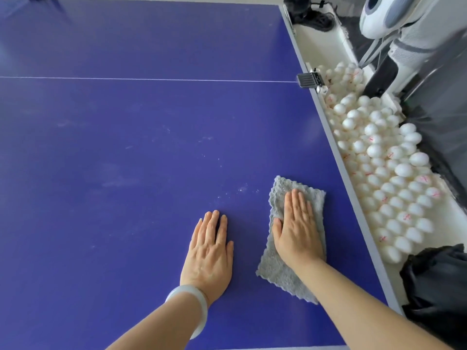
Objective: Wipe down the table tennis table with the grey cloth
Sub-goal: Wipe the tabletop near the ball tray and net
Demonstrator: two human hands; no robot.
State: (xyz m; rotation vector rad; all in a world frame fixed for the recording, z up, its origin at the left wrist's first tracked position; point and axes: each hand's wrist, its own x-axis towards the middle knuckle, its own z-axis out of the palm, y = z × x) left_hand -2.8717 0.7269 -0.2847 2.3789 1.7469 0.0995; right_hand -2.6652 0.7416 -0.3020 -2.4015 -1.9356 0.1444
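The blue table tennis table fills most of the view, with pale dusty smudges across its middle. A folded grey cloth lies flat on it near the right edge. My right hand presses on the cloth with straight fingers, palm down. My left hand rests flat on the bare table just left of the cloth, not touching it. A pale bangle sits on my left wrist.
A white centre line crosses the table. Beyond the grey right edge, a white trough holds several white balls. A ball machine stands at the top right, a clamp grips the edge, and dark fabric hangs at the lower right.
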